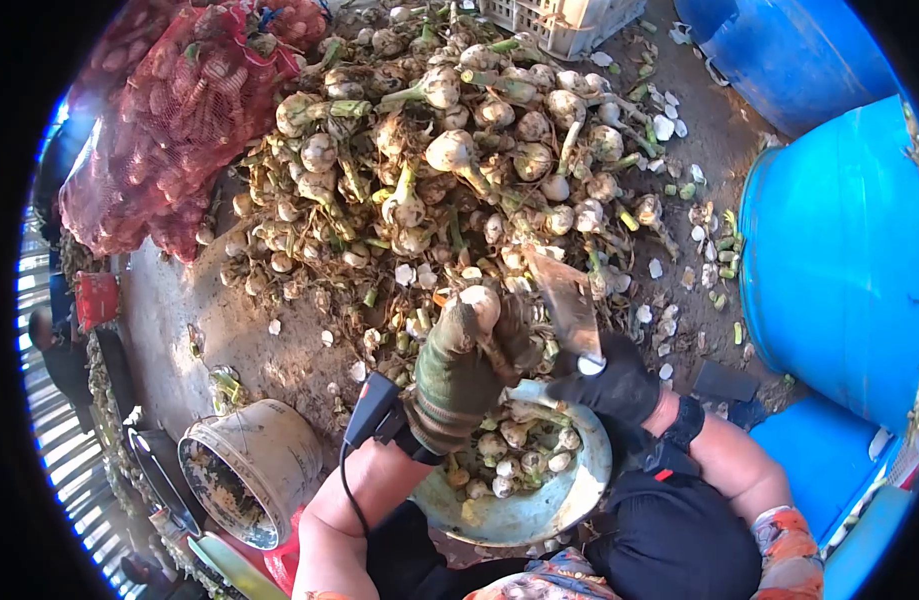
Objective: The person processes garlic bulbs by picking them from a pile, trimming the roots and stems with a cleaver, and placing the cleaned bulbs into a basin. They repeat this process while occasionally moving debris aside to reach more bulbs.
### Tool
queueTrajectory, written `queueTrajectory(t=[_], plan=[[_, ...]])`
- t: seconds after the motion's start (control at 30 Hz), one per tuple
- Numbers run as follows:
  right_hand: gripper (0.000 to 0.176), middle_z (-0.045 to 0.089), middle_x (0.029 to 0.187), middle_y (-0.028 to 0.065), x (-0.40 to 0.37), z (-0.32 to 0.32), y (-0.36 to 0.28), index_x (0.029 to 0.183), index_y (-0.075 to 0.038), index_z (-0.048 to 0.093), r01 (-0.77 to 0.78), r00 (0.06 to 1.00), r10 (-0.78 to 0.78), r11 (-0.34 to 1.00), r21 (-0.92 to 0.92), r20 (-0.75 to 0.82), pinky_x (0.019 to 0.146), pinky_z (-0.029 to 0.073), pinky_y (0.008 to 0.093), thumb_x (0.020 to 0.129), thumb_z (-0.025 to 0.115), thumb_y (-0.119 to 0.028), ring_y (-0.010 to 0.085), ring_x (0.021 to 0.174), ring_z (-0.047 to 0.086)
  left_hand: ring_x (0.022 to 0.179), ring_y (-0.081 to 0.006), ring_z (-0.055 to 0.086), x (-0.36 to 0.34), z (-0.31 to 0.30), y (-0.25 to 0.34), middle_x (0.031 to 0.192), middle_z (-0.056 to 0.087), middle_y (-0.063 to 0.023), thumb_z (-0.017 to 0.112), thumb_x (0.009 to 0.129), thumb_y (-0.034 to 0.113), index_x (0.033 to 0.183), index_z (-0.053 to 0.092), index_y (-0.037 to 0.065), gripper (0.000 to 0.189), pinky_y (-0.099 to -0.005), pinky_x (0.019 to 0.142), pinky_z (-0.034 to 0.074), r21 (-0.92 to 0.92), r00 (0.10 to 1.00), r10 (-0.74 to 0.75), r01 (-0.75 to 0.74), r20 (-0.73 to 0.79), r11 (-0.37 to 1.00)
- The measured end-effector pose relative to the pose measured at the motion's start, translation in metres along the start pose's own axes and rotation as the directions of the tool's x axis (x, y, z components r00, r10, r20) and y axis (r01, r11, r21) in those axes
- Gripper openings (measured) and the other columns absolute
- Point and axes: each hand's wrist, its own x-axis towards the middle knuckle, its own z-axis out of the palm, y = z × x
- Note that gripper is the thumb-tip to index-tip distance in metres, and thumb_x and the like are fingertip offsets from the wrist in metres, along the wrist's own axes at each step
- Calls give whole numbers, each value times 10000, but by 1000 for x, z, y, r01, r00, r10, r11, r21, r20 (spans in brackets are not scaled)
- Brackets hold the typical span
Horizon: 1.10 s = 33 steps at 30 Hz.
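My left hand (449, 370), in a green striped knit glove, is closed around a garlic bulb (479, 306) whose pale top shows above the fingers. My right hand (611, 383) wears a dark glove and grips a knife (567, 305). Its broad, stained blade points up and away, just right of the bulb. Below both hands, between my knees, sits a pale blue basin (585, 490) with several garlic bulbs (514, 432) inside. Beyond my hands spreads a large heap of garlic (449, 150) with dirty roots and cut stalks.
Red mesh sacks (184, 120) stand at the far left. A dirty white bucket (289, 450) lies tipped at lower left. Blue barrels (839, 260) line the right side. At the top is a white crate (569, 25). Peel scraps and stalk pieces litter the floor (219, 320).
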Motion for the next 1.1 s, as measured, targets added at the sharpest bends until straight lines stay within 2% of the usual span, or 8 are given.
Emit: queueTrajectory(t=[0.1, 0.2, 0.4, 0.53, 0.67, 0.87, 0.93, 1.1], plan=[[229, 587, 676, -7, 2, 11, -30, 802, -50, 611, -269, 963, 266, 956, 118, 38, 597, 453, 248, 672, 774, -146, 80, 622, 535, 947, -257, 564, 2, 11, -8, 963, 606, -72, 588, 814, 381, 1022, 577, 95, 354, -435, 875, 420, -62, 986, 80, -90, -148, 994], [235, 593, 694, -6, 6, 12, 3, 826, -35, 611, -110, 979, 146, 966, 234, -145, 603, 462, 254, 675, 763, -130, 76, 627, 529, 934, -258, 564, -1, 2, -11, 959, 587, -71, 626, 776, 270, 1026, 552, 77, 324, -442, 838, 447, -57, 985, 154, -158, -72, 986], [283, 589, 708, 4, 9, -10, 6, 887, -10, 607, -202, 943, 234, 968, 151, -238, 613, 473, 272, 657, 748, -97, 92, 648, 538, 726, -243, 609, -17, -34, 9, 749, 598, -66, 616, 666, 68, 818, 586, 27, 161, -411, 743, 509, 317, 983, -168, 182, -72, 931], [295, 590, 725, 8, 15, -15, 3, 903, -4, 591, -207, 958, 215, 976, 62, -189, 616, 468, 271, 666, 739, -98, 100, 659, 547, 603, -197, 553, -12, -7, -4, 618, 507, -35, 586, 655, 25, 626, 531, 52, 68, -377, 644, 511, 419, 899, 26, 178, -437, 891], [212, 618, 645, 79, 7, -7, 15, 774, 1, 612, -77, 991, 74, 997, -26, -114, 561, 463, 305, 680, 711, -162, 133, 585, 579, 625, -196, 546, -15, -12, -7, 700, 552, -64, 588, 664, 33, 582, 510, 39, 113, -363, 590, 476, 290, 909, 162, -48, -383, 956], [280, 607, 657, 191, 10, -14, 32, 800, 16, 626, -178, 955, 246, 922, -344, 167, 583, 474, 352, 656, 653, -223, 259, 603, 625, 809, -270, 595, -31, -38, -4, 973, 613, -164, 593, 734, 123, 948, 558, -30, 266, -413, 704, 482, 551, 983, 6, 99, -186, 829], [274, 602, 657, 201, 5, -10, 36, 783, 13, 626, -171, 958, 237, 925, -340, 163, 584, 475, 360, 655, 647, -228, 273, 609, 626, 747, -253, 602, -32, -4, 2, 980, 548, -149, 552, 680, -40, 1084, 486, 53, 420, -368, 585, 535, 60, 913, -194, 230, -360, 971], [206, 601, 678, 209, 7, -11, 43, 731, -28, 629, -17, 965, 161, 824, -566, 206, 596, 486, 385, 653, 620, -218, 316, 638, 625, 658, -220, 556, -31, -5, 26, 940, 525, -167, 537, 636, -33, 1027, 507, 90, 411, -315, 537, 517, -62, 988, 93, -101, -123, 993]])
